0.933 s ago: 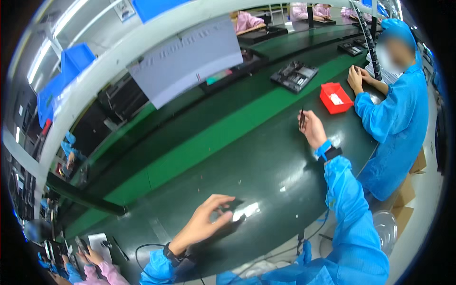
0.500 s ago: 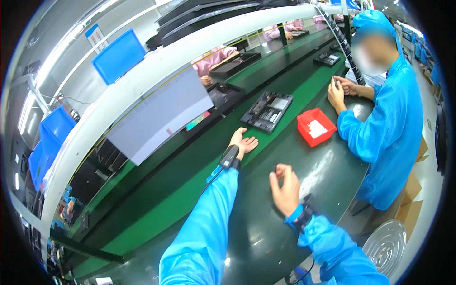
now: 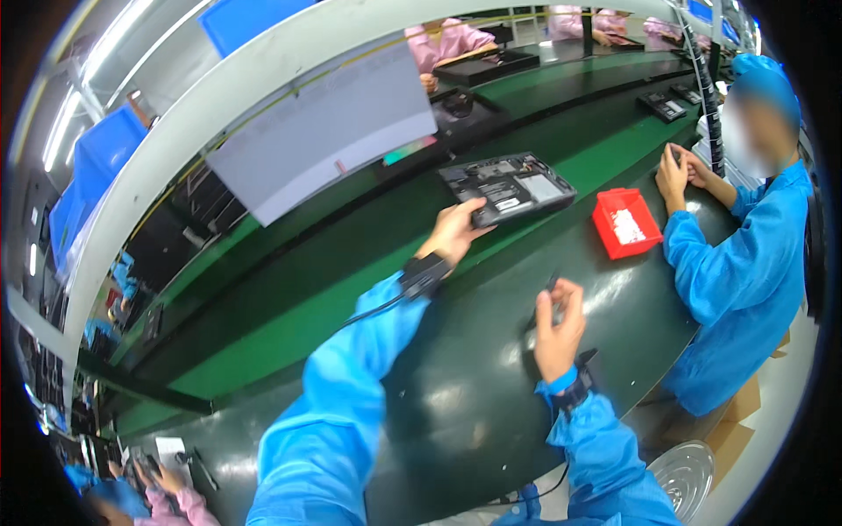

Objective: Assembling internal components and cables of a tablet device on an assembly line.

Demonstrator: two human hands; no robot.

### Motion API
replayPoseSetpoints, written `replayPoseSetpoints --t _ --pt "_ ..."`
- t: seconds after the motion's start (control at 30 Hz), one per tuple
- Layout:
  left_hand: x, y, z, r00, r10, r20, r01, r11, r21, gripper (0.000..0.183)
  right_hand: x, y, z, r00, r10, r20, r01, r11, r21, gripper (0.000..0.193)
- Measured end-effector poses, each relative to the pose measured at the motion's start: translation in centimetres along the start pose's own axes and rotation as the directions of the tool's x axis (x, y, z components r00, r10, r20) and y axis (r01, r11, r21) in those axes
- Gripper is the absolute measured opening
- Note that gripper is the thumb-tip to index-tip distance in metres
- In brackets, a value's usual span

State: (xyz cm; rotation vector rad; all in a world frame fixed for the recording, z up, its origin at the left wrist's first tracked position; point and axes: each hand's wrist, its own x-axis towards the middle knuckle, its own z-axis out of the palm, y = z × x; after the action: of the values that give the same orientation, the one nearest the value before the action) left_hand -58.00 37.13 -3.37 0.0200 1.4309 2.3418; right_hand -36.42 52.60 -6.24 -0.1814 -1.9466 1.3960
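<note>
A black laptop base (image 3: 506,203), its inner parts and a pale silver panel showing, is over the green belt ahead of me. My left hand (image 3: 454,232) grips its near left corner, thumb on top and the other fingers beneath. The base looks tilted; whether it is fully off the belt I cannot tell. My right hand (image 3: 559,337) is above the dark green tabletop, nearer me, with thumb and fingers pinched on a small dark piece (image 3: 552,283). The kind of piece is too small to make out.
A red bin (image 3: 605,230) of small white pieces stands on the table to the right. Beside it a co-worker in a blue smock (image 3: 745,272) holds something small. A white sheet (image 3: 329,131) hangs from the frame at left. More laptop bases (image 3: 662,107) lie farther along the belt.
My left hand has gone from open beside the laptop base to gripping its corner. The base has turned and tilted. My right hand still pinches the small dark piece.
</note>
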Motion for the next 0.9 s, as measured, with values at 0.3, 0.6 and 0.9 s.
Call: replayPoseSetpoints --t 0.3,0.6,0.9 --pt "-38.2 0.0 -16.6 0.946 -0.13 -0.296 0.154 0.986 0.058 0.04 2.0 0.8 0.1 0.994 0.063 0.087 -0.091 0.926 0.365 0.013" --pt "-44.0 0.6 -15.2 0.723 0.691 -0.001 0.012 -0.012 1.0 0.042 -2.6 -2.7 2.1 0.76 0.008 0.65 -0.306 0.886 0.348 0.023" --pt "-39.6 -3.7 -14.3 0.791 0.369 0.489 -0.356 -0.373 0.857 0.042 -8.8 -6.5 6.8 0.48 -0.081 0.874 -0.197 0.96 0.197 0.018"
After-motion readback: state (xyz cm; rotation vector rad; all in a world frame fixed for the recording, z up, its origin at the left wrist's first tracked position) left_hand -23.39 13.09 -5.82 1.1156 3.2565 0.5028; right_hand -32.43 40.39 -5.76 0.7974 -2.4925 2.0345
